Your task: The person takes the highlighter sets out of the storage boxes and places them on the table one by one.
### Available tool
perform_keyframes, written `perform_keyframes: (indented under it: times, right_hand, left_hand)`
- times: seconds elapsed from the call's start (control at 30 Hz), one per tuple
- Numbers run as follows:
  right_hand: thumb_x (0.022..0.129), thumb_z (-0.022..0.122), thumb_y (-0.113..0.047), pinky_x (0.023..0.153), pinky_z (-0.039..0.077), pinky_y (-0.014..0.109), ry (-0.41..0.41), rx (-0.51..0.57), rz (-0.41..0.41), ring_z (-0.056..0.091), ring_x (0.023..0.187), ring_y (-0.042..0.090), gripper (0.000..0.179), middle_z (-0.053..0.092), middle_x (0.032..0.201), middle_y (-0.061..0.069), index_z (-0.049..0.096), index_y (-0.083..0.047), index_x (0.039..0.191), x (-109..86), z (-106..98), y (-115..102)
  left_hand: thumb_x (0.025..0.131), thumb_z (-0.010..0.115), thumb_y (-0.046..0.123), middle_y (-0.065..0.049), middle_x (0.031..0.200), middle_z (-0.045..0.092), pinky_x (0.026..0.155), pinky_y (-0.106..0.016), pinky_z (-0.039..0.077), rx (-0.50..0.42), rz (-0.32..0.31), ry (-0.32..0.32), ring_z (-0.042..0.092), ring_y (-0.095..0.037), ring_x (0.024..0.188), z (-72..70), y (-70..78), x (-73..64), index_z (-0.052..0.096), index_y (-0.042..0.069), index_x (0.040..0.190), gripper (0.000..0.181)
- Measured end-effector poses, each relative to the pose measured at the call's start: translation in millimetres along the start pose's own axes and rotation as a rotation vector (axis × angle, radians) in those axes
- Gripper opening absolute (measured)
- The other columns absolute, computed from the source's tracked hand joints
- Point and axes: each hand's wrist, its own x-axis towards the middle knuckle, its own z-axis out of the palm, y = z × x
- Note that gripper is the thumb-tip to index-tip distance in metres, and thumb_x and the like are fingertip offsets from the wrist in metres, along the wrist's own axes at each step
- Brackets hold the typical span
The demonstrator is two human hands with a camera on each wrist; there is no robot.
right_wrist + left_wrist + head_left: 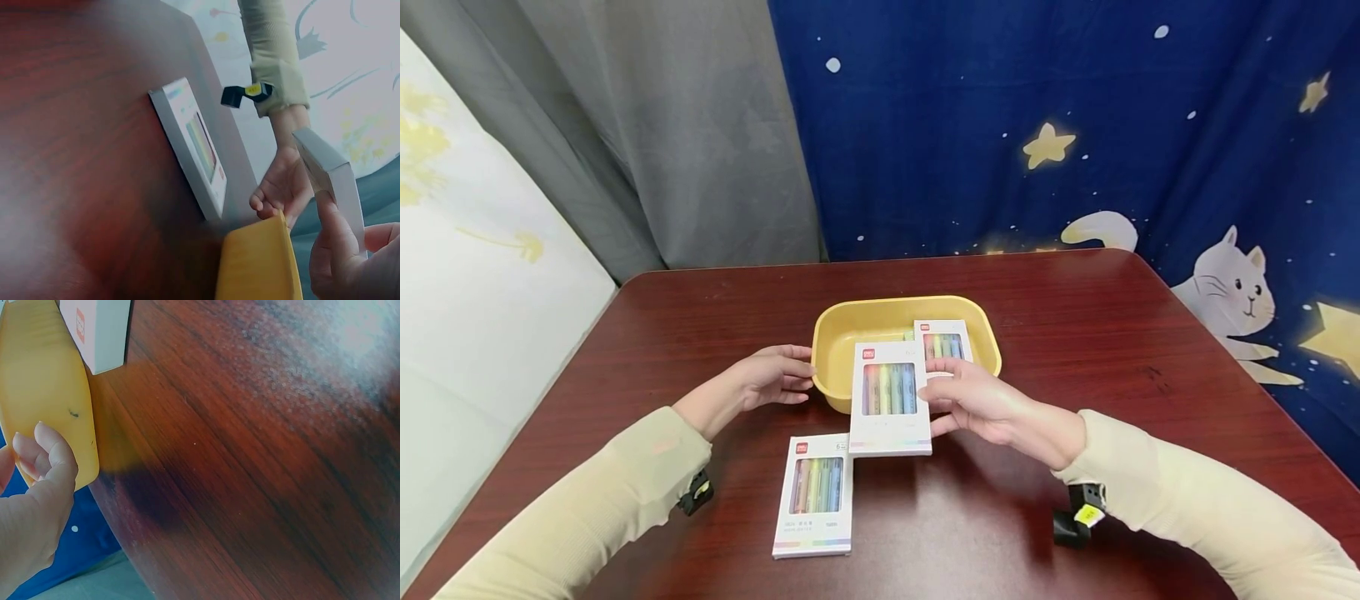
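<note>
Head view: a box [890, 390], pinched by the right hand [981, 402], overlaps the tub's [833, 346] near rim — red logo [868, 354] too small to read. Left hand [775, 375], fingers relaxed, is at the tub's left end; second box [943, 343] inside, third box [812, 496] in front — both red-logoed.

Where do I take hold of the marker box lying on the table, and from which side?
Probably the left long edge of the table box, coming from the left with the left hand. The box lies flat with a raised side wall, and that edge looks unobstructed; in the head view the held box overlaps its far right corner.
</note>
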Motion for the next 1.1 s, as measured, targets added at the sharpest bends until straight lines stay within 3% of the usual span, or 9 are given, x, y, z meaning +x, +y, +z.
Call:
perform_keyframes:
  times: [0.27,0.77,1.1]
  right_hand:
    - [0.084,0.046,0.003,0.071,0.054,0.040,-0.052,0.006,-0.006,0.063,0.086,0.017,0.040,0.064,0.094,0.006,0.035,0.009,0.122,-14.4,-2.4,14.5]
    - [0.082,0.049,0.003,0.072,0.054,0.045,-0.075,0.037,0.042,0.062,0.088,0.023,0.041,0.063,0.097,0.011,0.032,0.008,0.118,-35.2,3.6,41.7]
    - [0.081,0.048,0.004,0.071,0.053,0.048,-0.060,0.036,0.076,0.062,0.085,0.024,0.042,0.063,0.093,0.013,0.030,0.008,0.119,-34.2,-0.9,61.4]
  left_hand:
    - [0.090,0.048,0.002,0.000,0.080,0.059,0.068,-0.028,0.053,0.000,-0.005,0.002,0.059,-0.009,0.070,-1.0,0.4,-0.1,0.026,-0.004,0.135,0.051]
    - [0.090,0.048,0.002,0.000,0.080,0.059,0.068,-0.027,0.052,-0.006,-0.008,0.000,0.059,-0.009,0.070,-0.2,1.3,0.1,0.026,-0.004,0.134,0.050]
    - [0.090,0.047,0.002,0.000,0.081,0.058,0.068,-0.028,0.052,-0.003,-0.015,0.004,0.058,-0.009,0.070,-0.2,1.5,0.1,0.026,-0.003,0.135,0.050]
